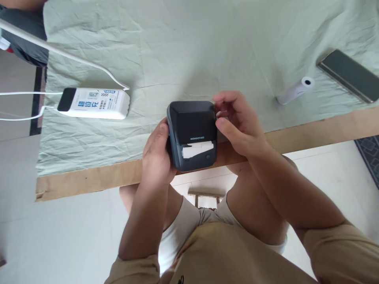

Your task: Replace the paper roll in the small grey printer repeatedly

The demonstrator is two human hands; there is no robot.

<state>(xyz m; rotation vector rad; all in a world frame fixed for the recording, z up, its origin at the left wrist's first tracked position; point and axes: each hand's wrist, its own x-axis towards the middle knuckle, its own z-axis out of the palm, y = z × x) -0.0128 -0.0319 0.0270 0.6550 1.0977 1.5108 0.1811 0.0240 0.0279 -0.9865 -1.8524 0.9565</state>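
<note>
A dark label printer [192,122] with a glossy black lid is held over the table's front edge. A strip of white label paper [197,150] comes out of its front slot, with a torn or uneven edge. My left hand [158,152] grips the printer's left side, thumb along the edge and the other fingers hidden beneath. Beside the upper right edge is my right hand [238,122], its thumb and curved fingers apart. The fingertips are at or very near the casing; contact cannot be made out clearly.
A white power strip [99,103] with cables [89,63] lies at the left on the green cloth [166,51]. To the right are a white paper roll [294,90] and a phone [351,75]. A wooden edge [91,176] borders the table; another person's leg [23,35] shows top left.
</note>
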